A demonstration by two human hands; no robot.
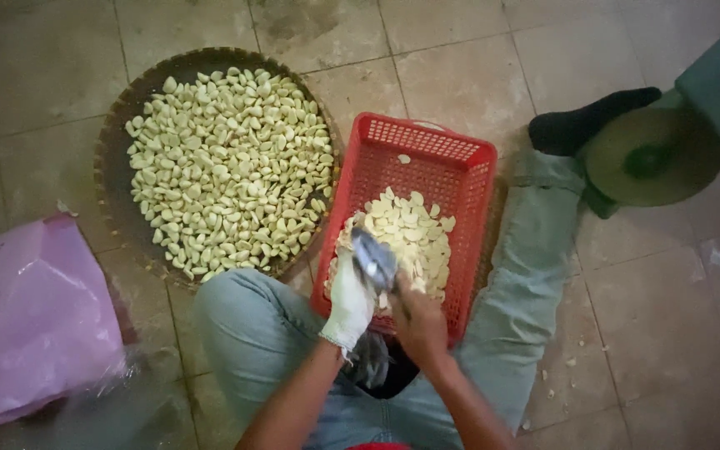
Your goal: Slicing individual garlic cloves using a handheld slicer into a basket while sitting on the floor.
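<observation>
Your gloved left hand (350,304) gripping a blurred metal tool (374,258) over the red basket (460,158) of sliced garlic (406,229), your bare right hand (420,321) curled just beside it, grasp unclear, round woven tray (127,108) of peeled cloves (231,171) at your left knee.

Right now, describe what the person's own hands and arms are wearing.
The left hand wears a white knitted work glove with a frayed cuff ending at the wrist. The right hand is bare, with no glove. Both forearms are bare, with no sleeves, watch or bands in view.
</observation>
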